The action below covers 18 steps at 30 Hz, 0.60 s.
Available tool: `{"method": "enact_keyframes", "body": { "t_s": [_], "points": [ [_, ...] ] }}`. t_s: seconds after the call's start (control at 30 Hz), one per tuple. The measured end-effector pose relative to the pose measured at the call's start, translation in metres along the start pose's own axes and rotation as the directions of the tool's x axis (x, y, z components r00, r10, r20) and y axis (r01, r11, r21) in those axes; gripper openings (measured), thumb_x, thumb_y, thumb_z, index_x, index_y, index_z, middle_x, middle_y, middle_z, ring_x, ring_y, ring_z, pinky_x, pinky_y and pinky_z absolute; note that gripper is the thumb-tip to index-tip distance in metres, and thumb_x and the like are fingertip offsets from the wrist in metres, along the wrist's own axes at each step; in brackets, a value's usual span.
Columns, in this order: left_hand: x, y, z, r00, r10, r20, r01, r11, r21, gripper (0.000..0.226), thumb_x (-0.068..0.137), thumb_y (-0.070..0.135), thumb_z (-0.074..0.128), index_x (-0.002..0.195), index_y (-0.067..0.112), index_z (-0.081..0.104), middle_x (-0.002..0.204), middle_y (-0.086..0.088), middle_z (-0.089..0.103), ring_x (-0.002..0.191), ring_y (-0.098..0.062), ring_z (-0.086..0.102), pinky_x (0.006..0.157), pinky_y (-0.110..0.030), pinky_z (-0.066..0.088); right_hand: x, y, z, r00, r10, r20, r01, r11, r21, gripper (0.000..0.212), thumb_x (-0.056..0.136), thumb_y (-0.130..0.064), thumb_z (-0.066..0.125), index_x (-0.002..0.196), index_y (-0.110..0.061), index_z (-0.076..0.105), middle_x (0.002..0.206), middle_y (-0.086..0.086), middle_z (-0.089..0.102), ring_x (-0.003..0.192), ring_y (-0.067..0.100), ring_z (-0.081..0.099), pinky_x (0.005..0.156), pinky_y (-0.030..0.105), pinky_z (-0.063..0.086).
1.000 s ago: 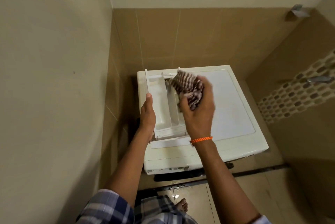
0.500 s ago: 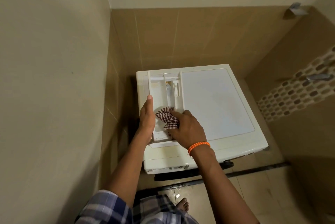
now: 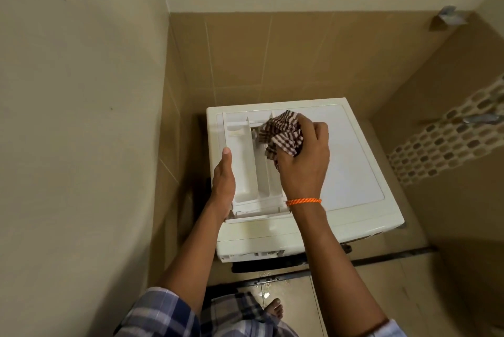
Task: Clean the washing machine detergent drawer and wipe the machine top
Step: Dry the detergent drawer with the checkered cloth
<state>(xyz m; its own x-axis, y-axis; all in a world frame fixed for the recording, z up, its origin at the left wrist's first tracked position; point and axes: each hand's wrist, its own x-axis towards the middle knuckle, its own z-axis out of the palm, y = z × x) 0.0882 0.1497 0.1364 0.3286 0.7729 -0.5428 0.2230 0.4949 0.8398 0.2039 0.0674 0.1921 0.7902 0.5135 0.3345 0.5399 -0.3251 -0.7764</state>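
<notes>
Left hand clasps the drawer edge — right hand grips cloth at its far end.

Dim, warm indoor light; deep shadow fills the lower right floor and the gap beside the washing machine; wide-angle bending at edges; slightly soft
</notes>
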Motion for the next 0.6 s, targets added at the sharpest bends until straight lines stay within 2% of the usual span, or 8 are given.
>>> {"method": "enact_keyframes", "body": {
  "t_s": [0.07,0.13,0.17,0.27,0.33,0.4,0.5,0.6],
  "points": [
    [0.001,0.001,0.000,1.000,-0.015,-0.004,0.015,1.000,-0.001,0.070,0.107,0.066,0.031,0.165,0.027,0.032,0.173,0.001,0.030,0.159,-0.023,0.028,0.130,-0.045,0.022,-0.013,0.014,0.009,0.985,-0.019,0.172,0.029,0.998,-0.057,0.069,0.079,-0.019,0.086,0.142,-0.024,0.059,0.126,-0.002,0.045,0.109,0.014,0.056,0.079,0.027,0.060],
    [0.001,0.003,0.001,1.000,0.013,0.019,-0.014,1.000,0.015,0.069,0.108,0.065,0.030,0.165,0.027,0.032,0.172,0.001,0.031,0.158,-0.022,0.029,0.128,-0.043,0.024,-0.028,0.025,0.021,0.912,0.009,0.410,0.093,0.969,-0.228,0.071,0.080,-0.019,0.083,0.146,-0.028,0.057,0.137,0.003,0.040,0.121,0.027,0.051,0.081,0.044,0.063],
    [0.001,0.002,0.001,0.999,0.034,0.037,-0.035,0.999,0.028,0.068,0.108,0.064,0.029,0.165,0.027,0.032,0.172,0.001,0.031,0.158,-0.021,0.030,0.127,-0.042,0.024,-0.035,0.027,0.025,0.881,0.041,0.471,0.111,0.951,-0.290,0.072,0.081,-0.018,0.080,0.148,-0.029,0.056,0.143,0.006,0.037,0.127,0.030,0.046,0.083,0.048,0.062],
    [0.000,0.002,0.000,0.998,0.047,0.036,-0.048,0.998,0.034,0.066,0.109,0.063,0.030,0.165,0.028,0.033,0.171,0.001,0.033,0.158,-0.022,0.031,0.128,-0.044,0.025,-0.042,0.024,0.026,0.861,0.102,0.499,0.088,0.935,-0.342,0.063,0.084,-0.020,0.075,0.145,-0.027,0.060,0.147,0.008,0.034,0.133,0.032,0.038,0.088,0.046,0.060],
    [0.002,0.002,-0.003,0.999,0.039,0.013,-0.040,0.999,0.012,0.068,0.108,0.065,0.032,0.164,0.027,0.034,0.170,0.001,0.035,0.157,-0.023,0.033,0.129,-0.045,0.026,-0.041,0.018,0.024,0.834,0.153,0.531,0.095,0.907,-0.410,0.046,0.087,-0.024,0.071,0.133,-0.022,0.067,0.139,0.009,0.038,0.126,0.033,0.041,0.081,0.042,0.057],
    [0.006,0.004,-0.005,0.999,0.052,0.006,-0.052,0.999,0.013,0.071,0.105,0.069,0.032,0.164,0.028,0.035,0.169,0.000,0.039,0.155,-0.025,0.037,0.128,-0.051,0.030,-0.039,0.015,0.022,0.765,0.231,0.601,0.111,0.872,-0.477,0.035,0.090,-0.029,0.068,0.124,-0.018,0.070,0.134,0.008,0.040,0.122,0.033,0.043,0.078,0.040,0.053],
    [0.007,0.007,-0.007,0.998,0.065,0.017,-0.065,0.996,0.055,0.070,0.106,0.068,0.030,0.164,0.029,0.033,0.169,0.001,0.038,0.155,-0.025,0.036,0.128,-0.053,0.030,-0.039,0.017,0.018,0.661,0.309,0.684,0.156,0.835,-0.528,0.037,0.091,-0.038,0.067,0.124,-0.021,0.070,0.142,0.006,0.040,0.124,0.031,0.046,0.087,0.042,0.051],
    [0.005,0.003,-0.003,0.997,0.071,0.024,-0.072,0.997,0.033,0.068,0.108,0.066,0.029,0.165,0.030,0.032,0.171,0.002,0.034,0.158,-0.022,0.031,0.130,-0.048,0.025,-0.036,0.017,0.017,0.663,0.323,0.675,0.244,0.760,-0.603,0.033,0.092,-0.042,0.064,0.119,-0.023,0.071,0.139,0.004,0.042,0.123,0.029,0.047,0.081,0.038,0.044]
  ]
}}
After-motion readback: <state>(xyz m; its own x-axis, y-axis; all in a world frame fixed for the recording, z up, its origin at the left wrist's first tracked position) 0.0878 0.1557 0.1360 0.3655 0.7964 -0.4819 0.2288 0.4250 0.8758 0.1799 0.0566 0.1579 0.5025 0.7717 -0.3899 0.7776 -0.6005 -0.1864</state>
